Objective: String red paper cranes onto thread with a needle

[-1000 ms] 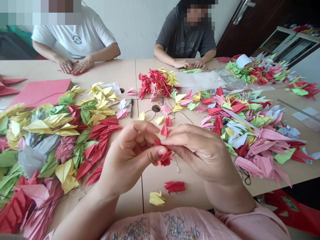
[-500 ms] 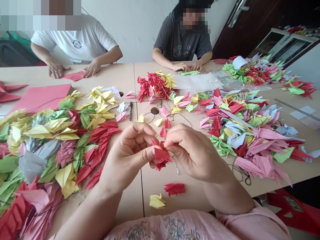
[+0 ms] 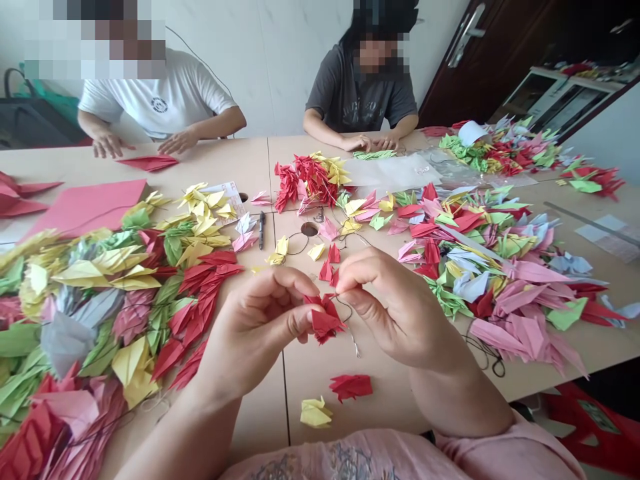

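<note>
My left hand (image 3: 255,327) pinches a small red folded paper crane (image 3: 324,321) above the near edge of the table (image 3: 390,393). My right hand (image 3: 400,310) is closed in a pinch at the crane's top, and a thin dark thread (image 3: 345,310) with a needle (image 3: 354,343) hangs below its fingers. On the table just in front of me lie another red paper piece (image 3: 351,385) and a yellow one (image 3: 315,413).
Heaps of coloured paper cranes lie at the left (image 3: 100,293) and right (image 3: 490,260); a red-and-yellow bunch (image 3: 310,175) sits mid-table. A black pen (image 3: 261,228) and red paper sheet (image 3: 85,207) lie nearby. Two people sit opposite, one person's hands by red paper (image 3: 150,162), the other's on green paper (image 3: 373,155).
My right hand's pinch has shifted to the crane's top with thread now showing below it. The person at far left spread their hands apart from the red paper. The view has tilted slightly.
</note>
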Demonstrator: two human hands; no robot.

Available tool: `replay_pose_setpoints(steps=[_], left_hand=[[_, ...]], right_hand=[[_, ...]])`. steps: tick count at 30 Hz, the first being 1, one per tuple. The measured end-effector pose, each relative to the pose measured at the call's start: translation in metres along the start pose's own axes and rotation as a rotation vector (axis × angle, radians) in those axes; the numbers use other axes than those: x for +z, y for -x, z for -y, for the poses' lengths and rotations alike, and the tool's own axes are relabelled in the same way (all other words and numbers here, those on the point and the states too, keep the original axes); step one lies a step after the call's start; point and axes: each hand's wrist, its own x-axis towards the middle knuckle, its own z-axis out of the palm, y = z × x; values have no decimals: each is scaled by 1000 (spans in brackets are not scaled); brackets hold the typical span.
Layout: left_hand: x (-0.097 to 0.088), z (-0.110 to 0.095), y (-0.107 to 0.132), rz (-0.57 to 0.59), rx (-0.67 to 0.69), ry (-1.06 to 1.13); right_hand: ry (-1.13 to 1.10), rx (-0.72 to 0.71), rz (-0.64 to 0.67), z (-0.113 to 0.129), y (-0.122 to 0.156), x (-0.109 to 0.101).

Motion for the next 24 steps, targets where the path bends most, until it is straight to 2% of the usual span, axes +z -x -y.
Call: replay_pose_setpoints(steps=[11,24], left_hand=[[3,-3,5,-63,69,-162],[6,-6,4,-86,11,-108]], right_hand=[[-2,-55,-27,4,1,-1],[-33,-49,45,2,1,0]])
